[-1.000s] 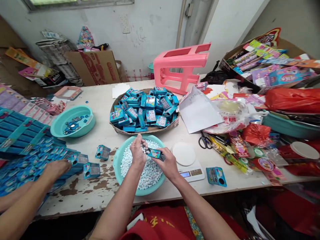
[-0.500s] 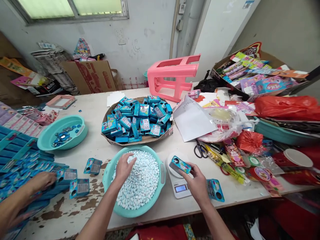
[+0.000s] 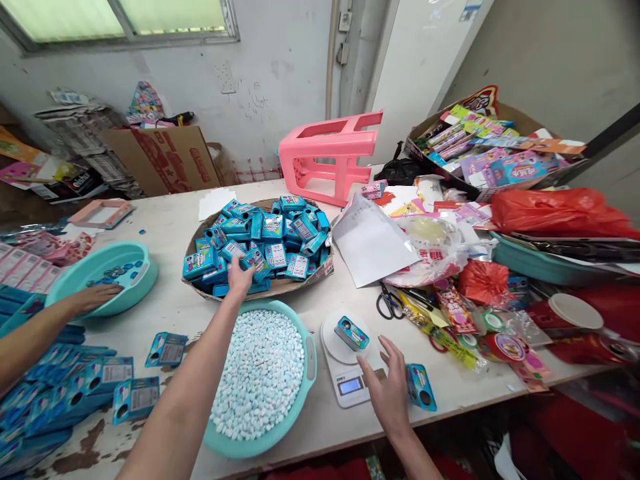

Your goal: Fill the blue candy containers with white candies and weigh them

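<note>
My left hand (image 3: 241,276) reaches into a cut-down cardboard box (image 3: 320,268) piled with small blue candy boxes. Its fingers close on one blue candy box (image 3: 258,265) at the near side of the pile. My right hand (image 3: 389,383), fingers spread and holding nothing, hovers at the right edge of a white kitchen scale (image 3: 354,398). Lying on the scale's round plate is another blue candy box (image 3: 352,333). A teal basin (image 3: 295,390) full of pale blue and white candies (image 3: 256,373) stands below my left forearm. Right of my right hand lies a further blue box (image 3: 421,387).
At left, a co-worker's hand (image 3: 103,295) dips into a teal bowl (image 3: 145,280) of small blue pieces. Rows of blue boxes (image 3: 60,393) fill the left front. A pink stool (image 3: 325,157) lies on its side at the back. Scissors (image 3: 389,302) and wrappers clutter the right.
My left hand went from the candy basin up to the pile of boxes. My right hand let go of a blue box onto the scale. The co-worker's hand moved to the teal bowl.
</note>
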`<state>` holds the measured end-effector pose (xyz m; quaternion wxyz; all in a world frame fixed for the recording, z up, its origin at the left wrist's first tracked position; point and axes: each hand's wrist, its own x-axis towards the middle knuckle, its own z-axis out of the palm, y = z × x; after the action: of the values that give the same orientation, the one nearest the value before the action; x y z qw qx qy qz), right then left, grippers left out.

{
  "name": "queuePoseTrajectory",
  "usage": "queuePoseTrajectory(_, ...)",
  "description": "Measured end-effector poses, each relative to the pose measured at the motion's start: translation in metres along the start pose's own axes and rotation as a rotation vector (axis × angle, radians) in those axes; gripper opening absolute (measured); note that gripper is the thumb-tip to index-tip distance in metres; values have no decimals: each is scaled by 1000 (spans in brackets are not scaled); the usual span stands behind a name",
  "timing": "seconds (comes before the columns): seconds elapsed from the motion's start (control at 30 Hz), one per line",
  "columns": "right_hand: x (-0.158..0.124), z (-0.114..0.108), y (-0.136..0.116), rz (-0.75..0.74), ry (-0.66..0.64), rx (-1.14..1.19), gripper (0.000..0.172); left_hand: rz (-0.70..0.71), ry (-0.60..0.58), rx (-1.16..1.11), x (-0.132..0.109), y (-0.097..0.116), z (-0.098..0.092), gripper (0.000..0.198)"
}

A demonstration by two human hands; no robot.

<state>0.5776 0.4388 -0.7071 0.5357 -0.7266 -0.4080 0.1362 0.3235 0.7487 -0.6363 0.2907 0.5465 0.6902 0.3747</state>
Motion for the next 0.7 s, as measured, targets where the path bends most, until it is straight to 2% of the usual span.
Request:
queuePoseTrajectory(0.07, -8, -4, -14, -62, 14, -2, 49, -137, -67, -474, -19, 3, -18, 47)
queuePoseTrajectory(0.13, -12, -1, -28, -106, -32, 24, 43, -334, -179, -871, -46, 6, -33, 33)
queuePoseTrajectory(0.23, -14, 14, -51, -154, -143, 100, 39, -540, -286, -1110, -93, 11, -43, 14)
queuePoseTrajectory(0.3, -14, 23, -66, -163, -189, 161, 40, -561, -334, -1127, -125, 11, -45, 14)
queuePoseTrajectory(0.37, -16, 29, -78, -168, -187, 204, 43, -469, -368, -1064, -155, 10, -45, 23)
queuePoseTrajectory(0.4, -17, 30, -83, -177, -171, 210, 46, -383, -348, -992, -168, 8, -46, 28)
queuePoseTrajectory(0.5, -27, 34, -96, -233, -163, 162, 61, -69, -206, -647, -206, 6, -49, 36)
queuePoseTrajectory(0.57, -35, 39, -101, -266, -253, 130, 76, 105, -147, -454, -227, 6, -52, 32)
queuePoseTrajectory(0.63, -41, 47, -104, -240, -362, 153, 91, 209, -215, -367, -246, 7, -55, 24)
queuePoseTrajectory(0.7, -44, 51, -102, -96, -439, 253, 94, 259, -405, -338, -256, 6, -58, 20)
